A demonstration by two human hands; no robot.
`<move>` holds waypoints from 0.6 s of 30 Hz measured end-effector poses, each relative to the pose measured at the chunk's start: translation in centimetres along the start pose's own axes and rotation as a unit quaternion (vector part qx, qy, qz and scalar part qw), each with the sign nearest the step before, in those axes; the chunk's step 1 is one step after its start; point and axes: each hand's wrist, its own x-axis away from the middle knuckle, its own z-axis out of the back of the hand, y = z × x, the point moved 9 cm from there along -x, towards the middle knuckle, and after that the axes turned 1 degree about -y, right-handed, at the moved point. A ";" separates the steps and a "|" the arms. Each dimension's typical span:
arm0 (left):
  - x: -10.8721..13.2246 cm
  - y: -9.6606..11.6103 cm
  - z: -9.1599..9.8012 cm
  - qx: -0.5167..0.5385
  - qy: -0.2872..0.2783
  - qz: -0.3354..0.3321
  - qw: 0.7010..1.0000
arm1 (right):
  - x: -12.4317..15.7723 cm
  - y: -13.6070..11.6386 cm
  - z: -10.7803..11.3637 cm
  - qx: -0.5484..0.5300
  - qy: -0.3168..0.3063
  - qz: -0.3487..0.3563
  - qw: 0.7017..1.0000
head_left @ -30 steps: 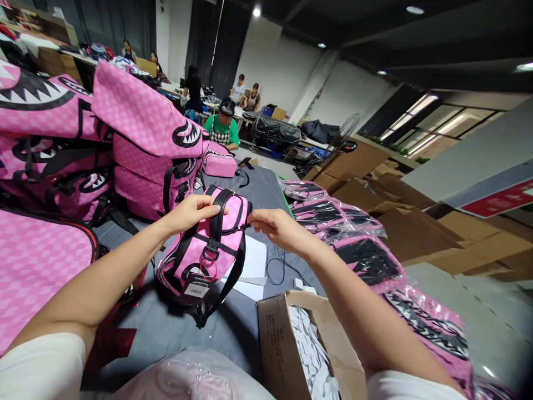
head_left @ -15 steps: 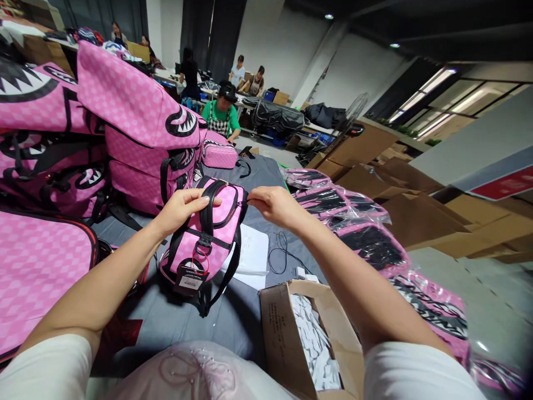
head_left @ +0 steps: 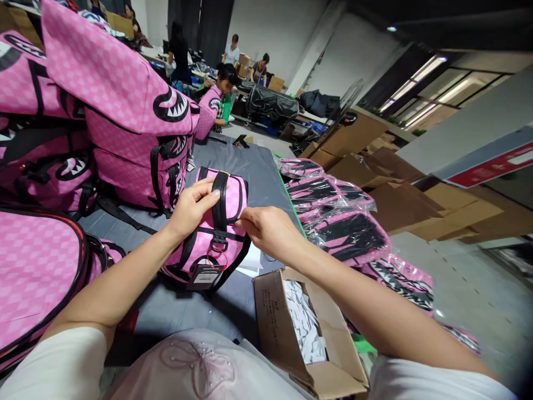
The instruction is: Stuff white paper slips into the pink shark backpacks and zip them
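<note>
Workroom: pale walls, dark curtains, brown cardboard piled at right. Work surface: table under smooth grey sheeting, green at its right edge.

Item: 1 small pink bag, boxy, checked, black-trimmed, standing on the table before the wearer; black strap across it, 1 dark hangtag on a red loop.

Hands: 2. Left hand grips the strap, thumb on top. Right hand is curled, fingertips pinched at the bag's right edge; the exact part held is hidden.

Alongside: 1 open carton of white slips, at near right; white paper just beside the bag. Left: stacked pink backpacks, checked, with toothed-mouth patches. Right: more bags in glossy clear plastic. Beyond the table: 1 co-worker in green, behind another pink bag.
</note>
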 end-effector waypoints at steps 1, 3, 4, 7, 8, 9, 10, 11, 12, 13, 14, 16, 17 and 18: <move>0.2 0.0 0.0 -0.005 0.019 -0.008 1.000 | -0.1 -0.1 -0.3 -0.012 -0.003 -0.001 1.000; 0.4 -0.2 0.0 -0.014 0.058 -0.019 0.998 | -0.3 -0.2 -0.7 -0.048 -0.010 0.001 0.999; 0.5 -0.4 0.1 -0.022 0.073 -0.021 0.997 | -0.5 -0.1 -0.8 -0.071 -0.008 0.005 0.997; 0.7 -0.8 0.4 -0.063 0.099 -0.022 0.993 | 0.2 0.9 0.0 -0.159 0.069 0.027 0.984; 0.8 -0.7 0.7 -0.078 0.111 -0.023 0.990 | 1.1 1.9 0.2 -0.189 0.123 0.025 0.974; 1.1 -0.4 1.2 -0.090 0.130 -0.026 0.987 | 2.3 3.1 0.1 -0.216 0.186 0.011 0.958; 1.5 0.0 1.7 -0.100 0.152 -0.028 0.983 | 3.8 4.5 -0.8 -0.241 0.243 -0.011 0.939; 2.1 0.5 2.2 -0.106 0.169 -0.030 0.980 | 5.3 5.9 -2.5 -0.263 0.289 -0.041 0.920; 2.6 0.9 2.5 -0.106 0.171 -0.027 0.979 | 6.7 7.1 -5.1 -0.290 0.311 -0.070 0.903; 3.0 1.1 2.5 -0.100 0.154 -0.017 0.983 | 7.5 7.8 -8.7 -0.323 0.289 -0.087 0.897; 3.2 0.9 2.4 -0.087 0.125 -0.003 0.988 | 7.9 8.1 -12.6 -0.356 0.251 -0.094 0.895; 3.4 -0.3 3.4 -0.059 0.095 0.015 0.994 | 8.0 8.2 -20.2 -0.418 0.160 -0.103 0.888; 3.2 -1.4 5.1 -0.057 0.125 0.009 0.991 | 8.0 8.7 -22.9 -0.442 0.154 -0.123 0.875; 2.8 -2.9 7.5 -0.067 0.180 0.002 0.981 | 7.9 9.2 -25.0 -0.464 0.149 -0.141 0.862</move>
